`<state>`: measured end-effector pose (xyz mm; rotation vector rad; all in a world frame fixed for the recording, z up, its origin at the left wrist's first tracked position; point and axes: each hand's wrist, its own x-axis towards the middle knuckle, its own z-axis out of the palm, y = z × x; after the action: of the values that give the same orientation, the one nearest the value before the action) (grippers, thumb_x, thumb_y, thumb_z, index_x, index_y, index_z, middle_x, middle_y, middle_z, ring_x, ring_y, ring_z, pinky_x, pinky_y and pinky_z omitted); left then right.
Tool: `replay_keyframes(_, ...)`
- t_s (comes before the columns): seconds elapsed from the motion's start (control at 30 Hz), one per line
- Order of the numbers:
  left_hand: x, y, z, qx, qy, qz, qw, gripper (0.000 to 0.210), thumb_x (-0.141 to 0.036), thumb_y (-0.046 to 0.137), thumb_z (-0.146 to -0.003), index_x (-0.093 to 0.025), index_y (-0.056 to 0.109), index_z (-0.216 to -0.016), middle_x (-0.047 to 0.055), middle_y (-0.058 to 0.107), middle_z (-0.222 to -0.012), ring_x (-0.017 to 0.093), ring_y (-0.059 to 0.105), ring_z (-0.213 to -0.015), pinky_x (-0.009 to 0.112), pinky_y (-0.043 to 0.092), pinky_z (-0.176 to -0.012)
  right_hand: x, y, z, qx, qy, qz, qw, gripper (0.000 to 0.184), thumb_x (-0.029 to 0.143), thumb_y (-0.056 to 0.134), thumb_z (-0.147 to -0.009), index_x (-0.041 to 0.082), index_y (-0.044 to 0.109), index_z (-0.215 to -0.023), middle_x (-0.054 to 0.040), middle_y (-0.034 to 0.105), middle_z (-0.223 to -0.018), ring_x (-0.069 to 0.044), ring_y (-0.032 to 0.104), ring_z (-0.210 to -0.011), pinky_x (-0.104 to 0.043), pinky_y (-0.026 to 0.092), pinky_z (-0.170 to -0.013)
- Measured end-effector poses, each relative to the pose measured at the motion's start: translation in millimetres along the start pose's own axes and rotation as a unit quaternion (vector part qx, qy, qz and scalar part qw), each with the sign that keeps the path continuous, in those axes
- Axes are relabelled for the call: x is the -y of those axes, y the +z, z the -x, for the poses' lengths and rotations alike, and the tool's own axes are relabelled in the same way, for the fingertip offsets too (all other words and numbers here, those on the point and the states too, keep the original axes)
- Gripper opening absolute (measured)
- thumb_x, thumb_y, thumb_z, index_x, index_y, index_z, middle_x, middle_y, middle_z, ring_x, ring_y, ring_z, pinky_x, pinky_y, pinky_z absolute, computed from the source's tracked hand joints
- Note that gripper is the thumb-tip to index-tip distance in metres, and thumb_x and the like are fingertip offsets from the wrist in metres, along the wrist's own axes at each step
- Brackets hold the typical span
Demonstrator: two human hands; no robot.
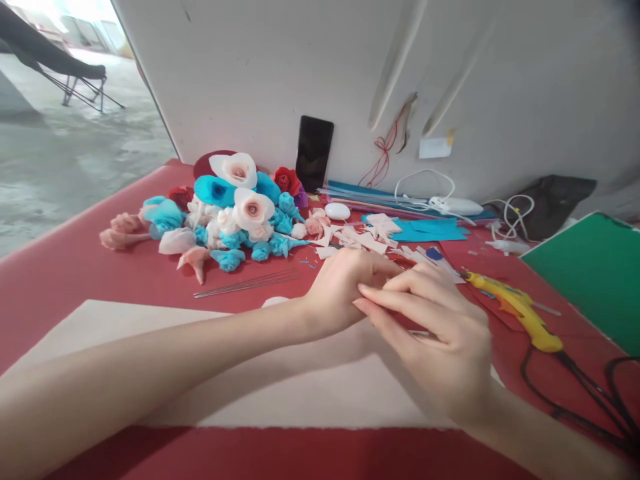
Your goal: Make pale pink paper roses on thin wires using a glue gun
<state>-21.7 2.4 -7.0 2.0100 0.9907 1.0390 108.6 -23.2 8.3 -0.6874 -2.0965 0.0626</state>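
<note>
My left hand and my right hand meet over a pale sheet on the red tabletop. The left fingers curl away from me and are mostly hidden. Beside the left hand, my right thumb and forefinger come together in a pinch. Whatever lies between the fingers is hidden or too small to make out. A whitish scrap pokes out behind my left wrist. Just beyond the hands lie pale pink fabric or paper pieces. Several thin wires rest left of them.
Blue, white, pink and red handmade flowers are heaped at the back left. A phone leans on the wall near blue strips. To the right are a yellow corded glue gun, a green board and white cables.
</note>
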Motion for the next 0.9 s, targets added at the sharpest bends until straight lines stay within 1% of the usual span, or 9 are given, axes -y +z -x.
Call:
replay_keyframes(0.27,-3.6,1.5,-2.7,-0.002,-0.058,-0.008,0.998,0.012,-0.01,0.053,-0.061,-0.013,0.051,-0.05,-0.005,0.047,-0.05,0.009,0.044,-0.053,0.018,0.027,-0.044,-1.6,-1.7,-5.8,0.007,0.003,-0.006,1.0,0.012,0.007,0.059,-0.078,0.012,0.059,-0.067,-0.0008,0.054,-0.063,-0.01,0.047,-0.063,-0.026,0.036,-0.06)
replay_keyframes(0.43,-2.5,6.8,-5.8,-0.034,-0.087,-0.021,0.995,0.01,-0.021,0.062,-0.068,-0.017,0.071,-0.068,-0.002,0.057,-0.053,0.011,0.05,-0.054,0.021,0.037,-0.049,-29.8,-16.2,-22.3,-0.006,0.096,0.016,0.995,0.012,0.016,0.051,-0.084,0.016,0.05,-0.072,0.0007,0.049,-0.068,-0.009,0.044,-0.061,-0.022,0.035,-0.057)
replay_keyframes(0.5,-0.4,8.4,-6.5,-0.041,-0.076,-0.025,0.996,0.013,-0.021,0.064,-0.068,-0.019,0.073,-0.077,-0.001,0.064,-0.062,0.012,0.054,-0.058,0.022,0.041,-0.054,-53.3,-19.8,-29.6,0.013,0.13,0.014,0.991,0.013,0.024,0.042,-0.089,0.018,0.044,-0.077,0.0022,0.046,-0.064,-0.009,0.042,-0.053,-0.021,0.034,-0.051)
replay_keyframes(0.6,3.2,11.4,-4.5,-0.043,-0.04,-0.036,0.998,0.013,-0.019,0.066,-0.068,-0.019,0.074,-0.079,0.001,0.067,-0.065,0.012,0.054,-0.057,0.024,0.043,-0.057,-88.6,-21.3,-35.4,0.066,0.155,0.041,0.985,0.023,0.027,0.039,-0.089,0.018,0.038,-0.068,0.004,0.038,-0.053,-0.008,0.036,-0.045,-0.022,0.029,-0.047)
replay_keyframes(0.7,7.8,16.7,0.8,-0.036,0.018,-0.042,0.998,0.013,-0.017,0.066,-0.07,-0.019,0.074,-0.08,0.001,0.072,-0.072,0.012,0.057,-0.06,0.023,0.044,-0.058,-112.3,-19.7,-33.3,0.099,0.169,0.092,0.976,0.035,0.031,0.047,-0.085,0.017,0.034,-0.055,0.0043,0.03,-0.046,-0.008,0.03,-0.043,-0.022,0.024,-0.047)
replay_keyframes(0.77,11.1,20.9,4.4,-0.03,0.061,-0.041,0.997,0.012,-0.017,0.066,-0.072,-0.019,0.073,-0.082,0.0,0.074,-0.079,0.011,0.06,-0.064,0.022,0.045,-0.062,-121.7,-18.2,-29.1,0.11,0.178,0.113,0.971,0.035,0.032,0.052,-0.08,0.017,0.039,-0.053,0.0039,0.03,-0.044,-0.009,0.032,-0.044,-0.022,0.026,-0.047)
replay_keyframes(0.83,13.6,23.8,6.9,-0.03,0.097,-0.046,0.994,0.01,-0.017,0.066,-0.073,-0.018,0.073,-0.081,0.0,0.074,-0.081,0.011,0.061,-0.066,0.022,0.046,-0.066,-127.1,-18.2,-24.3,0.132,0.185,0.104,0.968,0.014,0.027,0.055,-0.076,0.016,0.055,-0.068,-0.0002,0.048,-0.056,-0.011,0.043,-0.05,-0.023,0.034,-0.05)
replay_keyframes(0.87,14.1,24.3,7.5,-0.032,0.112,-0.051,0.992,0.01,-0.017,0.066,-0.074,-0.018,0.072,-0.081,0.0,0.075,-0.081,0.011,0.062,-0.066,0.023,0.046,-0.068,-128.2,-19.5,-21.9,0.148,0.186,0.088,0.967,0.014,0.023,0.054,-0.074,0.016,0.059,-0.086,-0.0041,0.058,-0.075,-0.013,0.05,-0.059,-0.023,0.039,-0.054)
replay_keyframes(0.9,14.0,24.1,7.6,-0.036,0.126,-0.058,0.99,0.009,-0.016,0.066,-0.074,-0.019,0.072,-0.081,0.0,0.075,-0.081,0.011,0.062,-0.067,0.025,0.045,-0.07,-127.9,-21.9,-19.7,0.164,0.186,0.069,0.966,0.032,0.019,0.053,-0.072,0.017,0.057,-0.105,-0.0074,0.059,-0.099,-0.014,0.056,-0.072,-0.024,0.044,-0.061)
